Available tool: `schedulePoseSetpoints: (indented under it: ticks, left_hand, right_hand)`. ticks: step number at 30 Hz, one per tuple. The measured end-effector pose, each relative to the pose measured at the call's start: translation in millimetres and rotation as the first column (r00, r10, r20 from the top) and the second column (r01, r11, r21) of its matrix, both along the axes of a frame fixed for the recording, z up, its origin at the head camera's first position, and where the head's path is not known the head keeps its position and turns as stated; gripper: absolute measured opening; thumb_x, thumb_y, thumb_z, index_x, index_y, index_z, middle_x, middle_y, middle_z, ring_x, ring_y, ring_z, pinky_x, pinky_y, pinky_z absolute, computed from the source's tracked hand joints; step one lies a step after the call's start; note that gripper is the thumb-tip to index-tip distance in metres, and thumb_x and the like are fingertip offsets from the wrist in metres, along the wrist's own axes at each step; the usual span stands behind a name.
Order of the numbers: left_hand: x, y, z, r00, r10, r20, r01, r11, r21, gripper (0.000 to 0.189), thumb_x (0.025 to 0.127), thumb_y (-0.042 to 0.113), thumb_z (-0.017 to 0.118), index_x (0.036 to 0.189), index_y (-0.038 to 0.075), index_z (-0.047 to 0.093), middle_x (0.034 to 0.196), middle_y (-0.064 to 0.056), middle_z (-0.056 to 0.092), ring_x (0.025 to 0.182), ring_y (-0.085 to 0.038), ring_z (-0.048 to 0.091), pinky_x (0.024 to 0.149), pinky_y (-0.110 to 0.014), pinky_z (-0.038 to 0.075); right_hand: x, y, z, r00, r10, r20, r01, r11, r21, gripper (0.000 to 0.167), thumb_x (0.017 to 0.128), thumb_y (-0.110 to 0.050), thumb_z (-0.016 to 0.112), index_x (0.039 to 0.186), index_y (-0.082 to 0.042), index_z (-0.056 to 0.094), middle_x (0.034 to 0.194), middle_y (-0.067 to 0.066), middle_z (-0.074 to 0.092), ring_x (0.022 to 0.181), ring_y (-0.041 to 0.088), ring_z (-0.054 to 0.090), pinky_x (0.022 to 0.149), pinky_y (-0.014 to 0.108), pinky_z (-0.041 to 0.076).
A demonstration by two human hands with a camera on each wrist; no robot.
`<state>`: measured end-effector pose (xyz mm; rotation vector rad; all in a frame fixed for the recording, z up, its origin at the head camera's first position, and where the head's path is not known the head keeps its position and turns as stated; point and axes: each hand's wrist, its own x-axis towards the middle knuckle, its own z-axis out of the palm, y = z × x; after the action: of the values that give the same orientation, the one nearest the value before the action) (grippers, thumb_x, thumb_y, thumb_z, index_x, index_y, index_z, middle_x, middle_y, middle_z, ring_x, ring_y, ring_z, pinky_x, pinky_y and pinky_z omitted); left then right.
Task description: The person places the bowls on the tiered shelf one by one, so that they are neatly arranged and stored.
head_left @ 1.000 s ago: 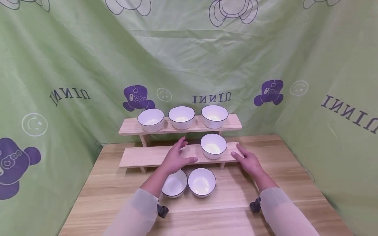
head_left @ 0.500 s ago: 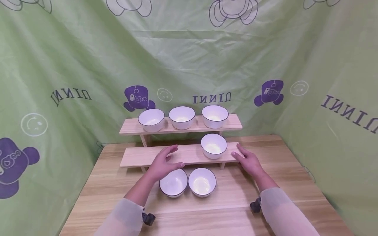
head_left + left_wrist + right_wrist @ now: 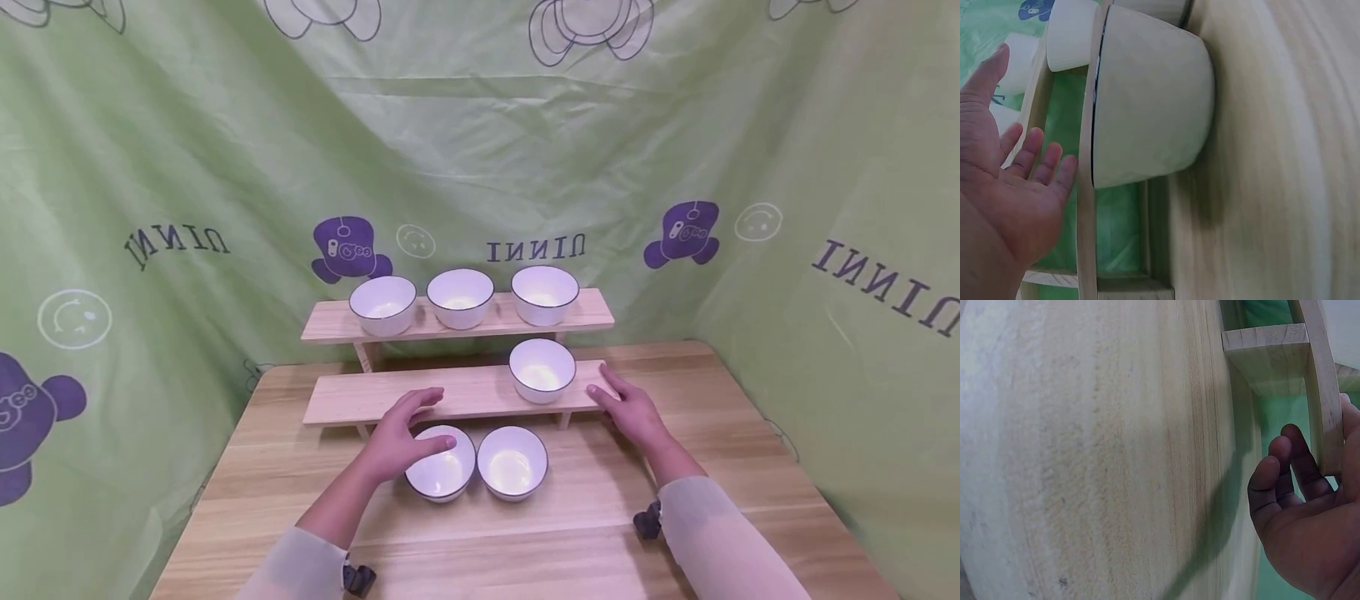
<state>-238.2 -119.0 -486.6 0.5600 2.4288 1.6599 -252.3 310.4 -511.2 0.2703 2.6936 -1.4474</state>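
Observation:
My left hand [image 3: 397, 437] is held with fingers spread and thumb out, over a white dark-rimmed bowl [image 3: 440, 477] on the table; nothing is in it. In the left wrist view that bowl [image 3: 1147, 103] shows its outer side, with the palm beside it. At the right end of the lower wooden shelf [image 3: 337, 400], my right hand [image 3: 636, 412] grips the board. Its fingers curl below the board [image 3: 1325, 425] in the right wrist view, with the thumb at the upper side. Left of this hand, another white bowl [image 3: 543, 372] stands on the lower shelf.
A second bowl [image 3: 513, 463] sits on the table [image 3: 540, 550], right next to the first. Behind and higher, the upper shelf [image 3: 326, 325] bears three like bowls, the middle one [image 3: 461, 298] among them. A green printed cloth [image 3: 450, 167] hangs around the table's back and sides.
My left hand has moved left and toward me, from over the lower shelf to over the left table bowl. My right hand has stayed at the shelf end; the bowls have not moved.

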Motion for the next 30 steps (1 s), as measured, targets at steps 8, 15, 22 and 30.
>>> schedulePoseSetpoints:
  ticks: [8, 15, 22, 30]
  left_hand:
    - [12.6, -14.3, -7.1, 1.0, 0.001, 0.022, -0.001, 1.0, 0.001, 0.088, 0.077, 0.029, 0.095, 0.15, 0.009, 0.051, 0.151, -0.005, 0.052, 0.143, -0.03, 0.047, 0.118, -0.037, 0.037]
    - [21.0, -22.8, -14.8, 0.998, -0.064, 0.015, 0.064, 0.998, -0.001, 0.091, 0.075, 0.025, 0.096, 0.152, 0.009, 0.05, 0.155, -0.007, 0.05, 0.147, -0.029, 0.041, 0.12, -0.034, 0.033]
    - [26.2, -28.3, -20.4, 0.997, -0.075, 0.025, 0.076, 0.997, -0.027, 0.098, 0.073, 0.024, 0.098, 0.155, 0.011, 0.047, 0.158, -0.007, 0.046, 0.15, -0.028, 0.037, 0.122, -0.041, 0.028]
    - [32.8, -28.3, -28.4, 0.999, -0.036, -0.001, 0.036, 0.984, -0.174, 0.117, 0.062, 0.037, 0.102, 0.159, 0.017, 0.041, 0.162, -0.009, 0.04, 0.146, -0.034, 0.04, 0.12, -0.057, 0.028]
  right_hand:
    - [0.7, -0.8, 3.3, 1.0, -0.002, 0.013, 0.002, 1.0, -0.011, 0.083, 0.096, -0.068, 0.06, 0.164, -0.033, 0.029, 0.088, 0.015, 0.069, 0.084, 0.028, 0.064, 0.081, 0.034, 0.049]
    - [1.6, -1.3, 2.1, 1.0, -0.013, 0.017, 0.013, 1.0, -0.023, 0.082, 0.096, -0.067, 0.061, 0.163, -0.034, 0.028, 0.1, 0.018, 0.068, 0.088, 0.028, 0.064, 0.081, 0.033, 0.051]
    - [1.0, -0.1, 1.6, 0.999, -0.022, 0.038, 0.024, 0.999, -0.044, 0.082, 0.095, -0.067, 0.062, 0.163, -0.037, 0.028, 0.092, 0.017, 0.068, 0.085, 0.029, 0.065, 0.076, 0.032, 0.053]
    - [2.1, -1.8, 2.5, 1.0, -0.01, 0.019, 0.011, 0.999, -0.05, 0.083, 0.095, -0.066, 0.062, 0.164, -0.033, 0.028, 0.088, 0.016, 0.069, 0.083, 0.028, 0.065, 0.074, 0.031, 0.053]
